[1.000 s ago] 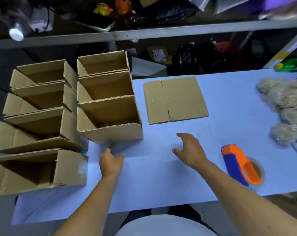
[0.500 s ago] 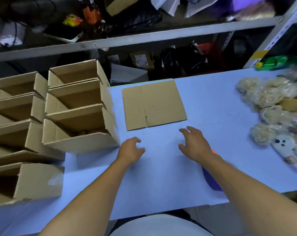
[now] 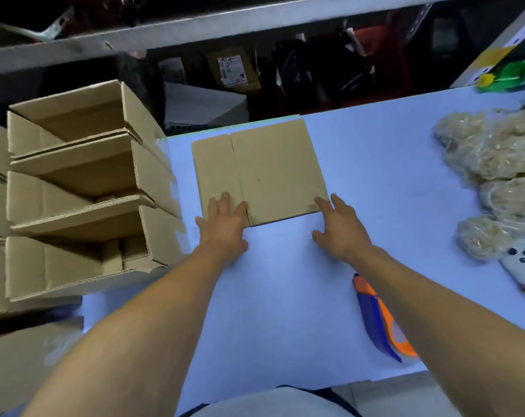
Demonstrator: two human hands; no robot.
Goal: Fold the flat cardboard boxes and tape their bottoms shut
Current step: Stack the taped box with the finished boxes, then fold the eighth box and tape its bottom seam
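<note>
Both hands lie open, nothing gripped: left hand (image 3: 223, 228) fingers flat on the flat cardboard box (image 3: 259, 173) near edge, right hand (image 3: 339, 227) touching its near-right corner. Box stretches away from them, long axis crosswise, on the table (image 3: 285, 296).

- Two bare forearms reach into view from the bottom edge, one on each side of the flat cardboard box (image 3: 259, 173); no sleeve covers either arm up to the point where the picture cuts it off.
- The left hand (image 3: 223, 227) wears no glove, ring or watch, and its wrist has no band.
- The right hand (image 3: 339, 228) is likewise ungloved, with nothing worn at the wrist.
- Nearest the camera, well apart from the cardboard, a light grey or white garment shows over the torso at the bottom centre.
- A dark edge borders that garment on both sides; what it belongs to cannot be told.
</note>
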